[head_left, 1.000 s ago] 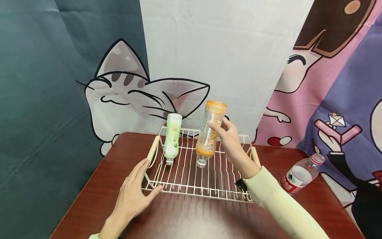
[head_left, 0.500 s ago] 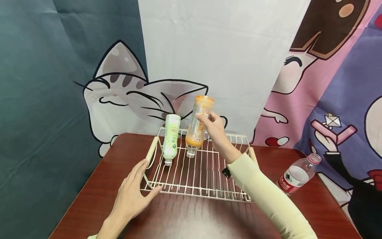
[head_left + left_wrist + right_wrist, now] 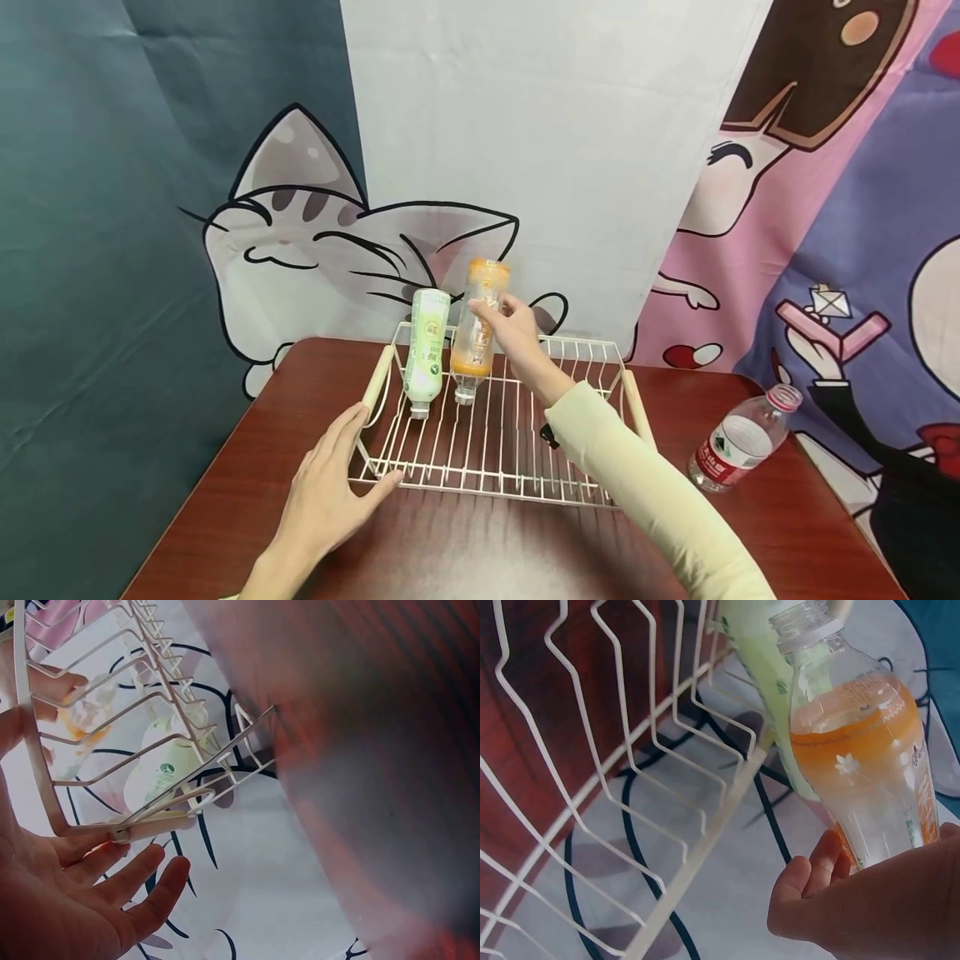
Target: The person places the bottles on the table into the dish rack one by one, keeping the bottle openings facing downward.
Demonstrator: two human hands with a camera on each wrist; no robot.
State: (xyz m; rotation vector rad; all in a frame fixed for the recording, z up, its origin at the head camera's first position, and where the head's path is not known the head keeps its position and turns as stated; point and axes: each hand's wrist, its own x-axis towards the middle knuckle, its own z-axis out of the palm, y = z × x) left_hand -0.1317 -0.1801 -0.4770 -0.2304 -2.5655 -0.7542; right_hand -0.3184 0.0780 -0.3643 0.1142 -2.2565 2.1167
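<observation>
A white wire rack (image 3: 495, 492) with pale side handles stands on the table. My right hand (image 3: 517, 333) grips a clear bottle with an orange label (image 3: 474, 333), held neck down over the rack's left half; its capless threaded neck shows in the right wrist view. Just left of it, a green and white bottle (image 3: 427, 346) leans upside down in the rack. My left hand (image 3: 322, 483) lies along the rack's left front corner, fingers extended against the left handle (image 3: 378, 375) and thumb near the front wire. In the left wrist view its fingers (image 3: 161, 889) look loosely spread.
To the right of the rack, a clear bottle with a red and white label (image 3: 742, 442) stands tilted in view on the dark red table (image 3: 420, 550). A cartoon-printed cloth (image 3: 525, 125) hangs close behind the table.
The right hand has carried the orange-labelled bottle leftward, beside the green one, and it dropped slightly in the last half second. The left hand stays at the rack's corner.
</observation>
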